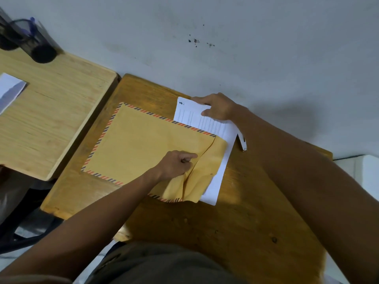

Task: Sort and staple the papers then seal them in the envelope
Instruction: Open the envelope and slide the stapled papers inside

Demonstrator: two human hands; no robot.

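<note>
A large yellow envelope point(135, 144) with a red and black striped border lies flat on the darker wooden desk point(235, 218). Its open flap end points right and is crumpled. My left hand point(177, 165) grips that mouth edge, index finger stretched along it. White lined papers point(207, 121) stick out from under the flap end, partly hidden by the envelope. My right hand point(216, 106) holds their far corner near the wall. A small white stapler point(242, 142) lies just right of the papers.
A lighter wooden desk point(57, 111) stands to the left with a folded white sheet point(10, 91) on it and a dark mesh pen holder point(26, 42) at its far corner. A grey wall point(225, 37) runs behind both desks.
</note>
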